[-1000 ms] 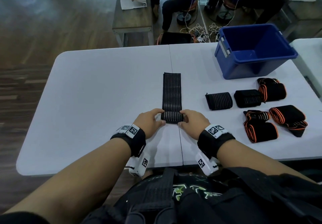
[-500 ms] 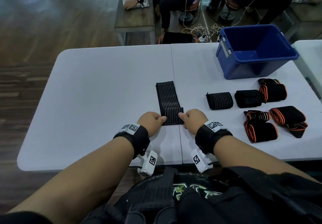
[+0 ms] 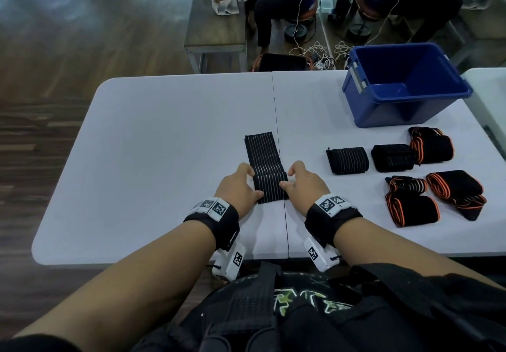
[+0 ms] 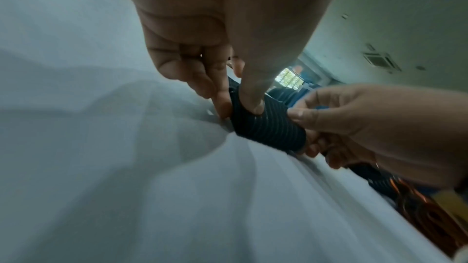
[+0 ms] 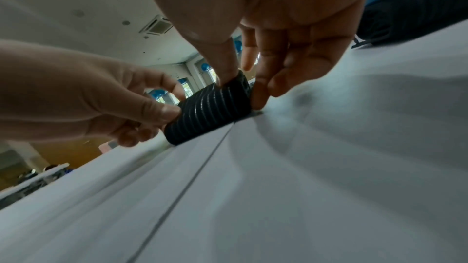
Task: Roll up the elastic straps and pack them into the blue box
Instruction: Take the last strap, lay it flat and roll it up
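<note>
The black striped strap [image 3: 265, 168] lies near the front middle of the white table [image 3: 153, 143], its near end wound into a roll and the rest flat, pointing away from the person. The left hand [image 3: 237, 187] pinches the roll's left end and the right hand [image 3: 304, 184] its right end, thumbs on top. The blue box [image 3: 405, 105] stands at the far right, with five other rolled straps [image 3: 410, 176] in front of it.
</note>
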